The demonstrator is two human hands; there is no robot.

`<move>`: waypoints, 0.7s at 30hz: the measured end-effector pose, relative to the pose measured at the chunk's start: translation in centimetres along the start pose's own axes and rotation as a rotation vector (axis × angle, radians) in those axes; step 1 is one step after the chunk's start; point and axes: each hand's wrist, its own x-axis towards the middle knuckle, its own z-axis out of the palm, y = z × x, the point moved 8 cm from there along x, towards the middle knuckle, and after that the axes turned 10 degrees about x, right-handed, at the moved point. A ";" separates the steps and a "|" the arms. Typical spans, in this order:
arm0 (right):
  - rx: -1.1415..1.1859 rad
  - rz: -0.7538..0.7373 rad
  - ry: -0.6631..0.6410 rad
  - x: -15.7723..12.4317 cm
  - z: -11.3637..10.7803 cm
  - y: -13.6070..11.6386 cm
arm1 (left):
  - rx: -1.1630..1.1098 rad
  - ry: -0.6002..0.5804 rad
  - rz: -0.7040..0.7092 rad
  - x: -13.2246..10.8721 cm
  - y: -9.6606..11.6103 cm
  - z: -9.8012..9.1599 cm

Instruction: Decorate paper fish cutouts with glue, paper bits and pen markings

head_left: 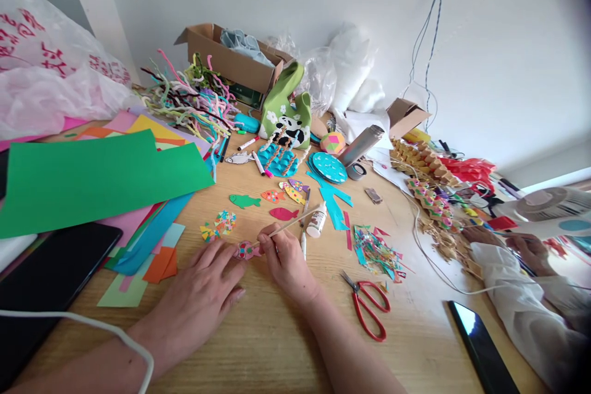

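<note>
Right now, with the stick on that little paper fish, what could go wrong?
The stick in the right hand reaches close to the small white bottle; a swing could tip it.
The left hand pins the pink paper fish by fingertips next to the stick's tip; it might slide or crease.
The red scissors lie by the right forearm; a drawn-back arm could catch them.

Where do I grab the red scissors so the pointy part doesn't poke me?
Take the red scissors by their two red handle loops, coming from the near edge of the table. They lie flat with the loops toward you. The blades point away and left, toward the right hand, which holds a thin stick. Nothing lies on the loops.
</note>
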 end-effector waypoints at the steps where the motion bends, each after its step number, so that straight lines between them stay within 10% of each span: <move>1: -0.005 -0.004 -0.007 0.0 0.1 0.0 | -0.002 -0.015 -0.003 0.0 0.0 0.0; 21: -0.057 -0.047 -0.004 0.2 0.3 -0.5 | -0.047 -0.023 -0.036 -0.1 -0.1 -0.1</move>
